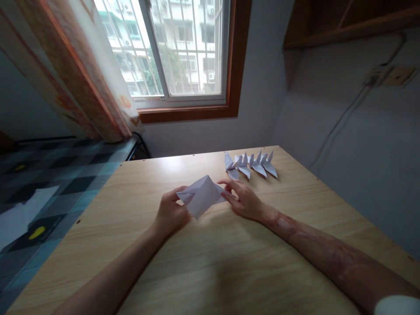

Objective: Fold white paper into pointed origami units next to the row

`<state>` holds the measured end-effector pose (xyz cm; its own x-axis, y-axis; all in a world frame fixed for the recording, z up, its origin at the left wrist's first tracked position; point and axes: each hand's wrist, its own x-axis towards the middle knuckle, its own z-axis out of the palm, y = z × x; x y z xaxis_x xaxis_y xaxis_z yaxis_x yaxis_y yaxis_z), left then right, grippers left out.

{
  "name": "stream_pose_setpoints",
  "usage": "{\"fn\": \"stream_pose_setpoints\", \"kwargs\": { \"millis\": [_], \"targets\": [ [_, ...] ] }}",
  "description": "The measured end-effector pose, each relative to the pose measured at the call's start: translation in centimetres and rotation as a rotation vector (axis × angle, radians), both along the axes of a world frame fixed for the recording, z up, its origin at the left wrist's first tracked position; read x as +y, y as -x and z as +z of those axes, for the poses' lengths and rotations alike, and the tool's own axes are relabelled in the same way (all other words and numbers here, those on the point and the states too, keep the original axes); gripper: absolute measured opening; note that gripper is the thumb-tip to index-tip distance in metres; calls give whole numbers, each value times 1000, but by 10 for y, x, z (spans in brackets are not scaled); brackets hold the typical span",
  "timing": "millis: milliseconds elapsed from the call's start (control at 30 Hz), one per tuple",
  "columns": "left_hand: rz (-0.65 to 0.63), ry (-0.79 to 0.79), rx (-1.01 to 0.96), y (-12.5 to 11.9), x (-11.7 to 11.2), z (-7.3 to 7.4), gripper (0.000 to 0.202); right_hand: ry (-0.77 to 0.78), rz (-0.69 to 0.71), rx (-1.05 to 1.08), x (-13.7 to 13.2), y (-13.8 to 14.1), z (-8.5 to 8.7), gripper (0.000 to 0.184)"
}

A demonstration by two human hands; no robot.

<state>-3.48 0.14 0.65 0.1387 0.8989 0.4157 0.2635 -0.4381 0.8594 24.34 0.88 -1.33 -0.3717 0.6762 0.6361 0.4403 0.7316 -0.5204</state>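
Note:
A folded sheet of white paper (204, 197) is held above the middle of the table, with a broad diamond-shaped face and a pointed flap at either side. My left hand (171, 210) pinches its left flap. The right flap is between the thumb and fingers of my right hand (242, 199). Some of the left fingers are hidden behind the paper. Beyond my right hand, several folded white paper cranes (251, 165) stand in a row on the tabletop.
The light wooden table (157, 271) has its far edge below a barred window (190, 48). To the left is a bed with a checked cover (98, 153), bearing loose white paper (28, 214). A cable (337, 127) hangs along the right wall beneath a wooden shelf (354, 28).

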Motion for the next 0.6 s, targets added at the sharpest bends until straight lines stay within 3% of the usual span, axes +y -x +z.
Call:
{"fn": "stream_pose_setpoints", "kwargs": {
  "millis": [233, 400, 600],
  "targets": [
    [12, 145, -79, 6, 12, -3, 20, 100, 62, -67, 0, -2, 0, 29],
    [24, 160, 147, 6, 13, -2, 22, 47, 3, -151, 2, -1, -1, 35],
    [97, 23, 483, 6, 8, 4, 10, -42, 37, -246, -2, 1, 5, 28]
  ]
}}
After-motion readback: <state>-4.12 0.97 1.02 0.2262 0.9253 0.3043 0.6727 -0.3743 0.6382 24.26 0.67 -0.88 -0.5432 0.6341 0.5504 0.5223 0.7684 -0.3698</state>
